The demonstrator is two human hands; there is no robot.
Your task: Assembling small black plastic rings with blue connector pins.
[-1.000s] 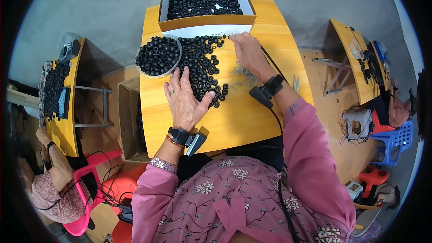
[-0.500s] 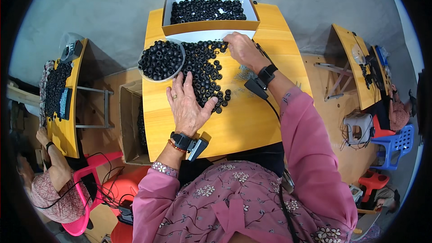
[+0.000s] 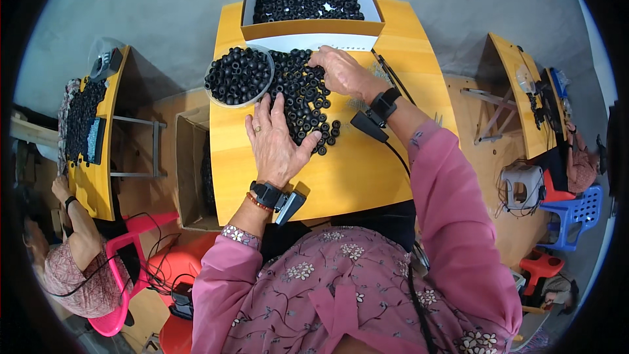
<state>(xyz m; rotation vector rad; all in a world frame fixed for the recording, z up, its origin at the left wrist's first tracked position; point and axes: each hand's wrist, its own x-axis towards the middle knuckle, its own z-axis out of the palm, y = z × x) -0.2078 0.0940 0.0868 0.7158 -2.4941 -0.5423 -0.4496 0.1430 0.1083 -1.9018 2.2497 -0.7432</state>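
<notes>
Many small round black pieces with holes (image 3: 304, 108), like tiny wheels or beads, lie loose on the yellow table. My left hand (image 3: 275, 147) rests flat at their near left edge, fingers spread and thumb beside the nearest pieces. At the far edge of the heap, my right hand (image 3: 346, 75) has its fingers curled together, the tips down among the pieces. Whatever is between those fingertips is hidden. A clear round tub (image 3: 268, 65) heaped with the same black pieces stands just beyond my left fingers.
A brown-rimmed white box (image 3: 314, 29) holding more black pieces stands at the back. Small silvery bits (image 3: 356, 104) lie by my right wrist, with a dark thin rod (image 3: 396, 78) beyond. A cardboard carton (image 3: 190, 177) is left of the table. Another person (image 3: 82, 249) sits at a left table.
My right hand has shifted left along the far edge of the heap, its fingertips now among the black pieces. My left hand stays spread in nearly the same place.
</notes>
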